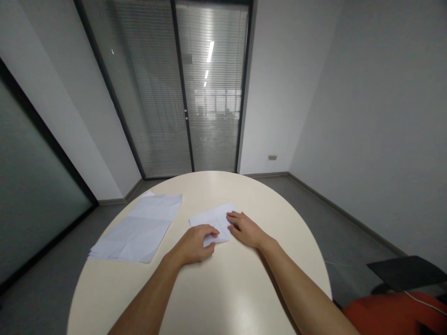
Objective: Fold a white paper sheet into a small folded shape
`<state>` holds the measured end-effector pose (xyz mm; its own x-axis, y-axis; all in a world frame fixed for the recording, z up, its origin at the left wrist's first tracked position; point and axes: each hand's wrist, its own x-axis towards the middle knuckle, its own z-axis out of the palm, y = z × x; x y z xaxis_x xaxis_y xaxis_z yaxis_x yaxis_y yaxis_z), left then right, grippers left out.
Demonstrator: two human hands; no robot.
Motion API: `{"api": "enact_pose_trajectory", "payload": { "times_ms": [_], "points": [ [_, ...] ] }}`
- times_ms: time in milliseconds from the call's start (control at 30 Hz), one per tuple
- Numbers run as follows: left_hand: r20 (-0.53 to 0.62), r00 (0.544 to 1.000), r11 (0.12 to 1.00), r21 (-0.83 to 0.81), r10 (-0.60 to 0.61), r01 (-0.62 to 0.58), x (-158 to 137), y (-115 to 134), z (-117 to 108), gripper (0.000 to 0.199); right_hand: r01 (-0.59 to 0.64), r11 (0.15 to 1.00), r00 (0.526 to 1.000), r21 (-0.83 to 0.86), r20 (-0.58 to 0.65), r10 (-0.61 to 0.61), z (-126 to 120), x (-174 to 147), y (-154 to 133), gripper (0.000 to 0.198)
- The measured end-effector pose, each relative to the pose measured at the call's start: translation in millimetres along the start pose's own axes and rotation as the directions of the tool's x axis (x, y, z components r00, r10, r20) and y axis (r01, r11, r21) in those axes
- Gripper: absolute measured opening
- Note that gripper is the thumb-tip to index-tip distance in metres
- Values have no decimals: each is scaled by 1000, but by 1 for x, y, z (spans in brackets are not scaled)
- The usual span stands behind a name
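A small folded piece of white paper (211, 216) lies flat near the middle of the round table, with crease lines across it. My left hand (195, 243) rests over its near left side. The fingers curl onto the paper, and the thumb sits apart at the near edge, leaving a gap where paper shows. From the right, my right hand (247, 229) reaches in with its fingers stretched out and spread, the tips touching the paper's right side. Part of the folded paper is hidden beneath both hands.
A stack of larger creased white sheets (139, 228) lies at the table's left. The cream round table (216, 293) has a curved edge. A red chair seat (387, 314) and a black panel (408, 272) stand at the lower right. Glass doors with blinds (216, 130) stand beyond.
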<state>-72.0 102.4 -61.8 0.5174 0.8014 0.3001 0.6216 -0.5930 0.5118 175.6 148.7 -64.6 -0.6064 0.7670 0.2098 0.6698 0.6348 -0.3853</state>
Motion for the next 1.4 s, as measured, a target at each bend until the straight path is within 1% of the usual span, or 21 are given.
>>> {"api": "enact_pose_trajectory", "payload": {
  "times_ms": [167, 300, 433, 600, 733, 800, 1000, 1167, 1233, 1300, 1400],
  "points": [
    [-20, 998, 998, 9, -65, 65, 0, 2, -5, 26, -16, 1000, 1000, 6, -3, 16, 2, -1, 2, 31],
    [9, 995, 995, 12, -97, 97, 1, 4, -7, 22, -10, 1000, 1000, 11, -3, 10, 4, -1, 3, 31],
    [13, 992, 992, 18, -129, 128, 1, 6, -8, 20, -14, 1000, 1000, 8, -10, 14, 3, -2, 3, 31],
    [46, 988, 989, 14, -147, 147, 2, 4, -8, 19, -19, 1000, 1000, 18, -9, 20, 3, -3, 4, 33],
    [46, 991, 991, 32, -129, 127, 2, 4, -9, 21, -37, 999, 999, 18, -11, 38, 6, -2, 6, 37],
    [25, 991, 989, 58, -134, 133, 2, 3, -10, 22, -42, 999, 999, 13, -14, 42, 6, -2, 6, 37],
    [-65, 974, 964, 142, -217, 224, 2, -6, -7, 27, -39, 999, 999, 14, -17, 39, 6, -2, 6, 37],
    [-139, 958, 957, 113, -250, 266, 1, -19, 1, 35, -26, 999, 999, 24, -30, 26, 13, 0, 11, 38],
    [-170, 958, 966, 76, -231, 247, 2, -23, 6, 37, -19, 1000, 998, 16, -55, 19, 17, 0, 14, 38],
    [-202, 962, 978, 55, -185, 200, 2, -27, 9, 39, 1, 1000, 996, 3, -93, -1, 18, 0, 16, 38],
    [-241, 964, 989, 59, -116, 133, 3, -32, 13, 40, 51, 999, 989, -17, -137, -53, 18, 0, 16, 37]
  ]
}}
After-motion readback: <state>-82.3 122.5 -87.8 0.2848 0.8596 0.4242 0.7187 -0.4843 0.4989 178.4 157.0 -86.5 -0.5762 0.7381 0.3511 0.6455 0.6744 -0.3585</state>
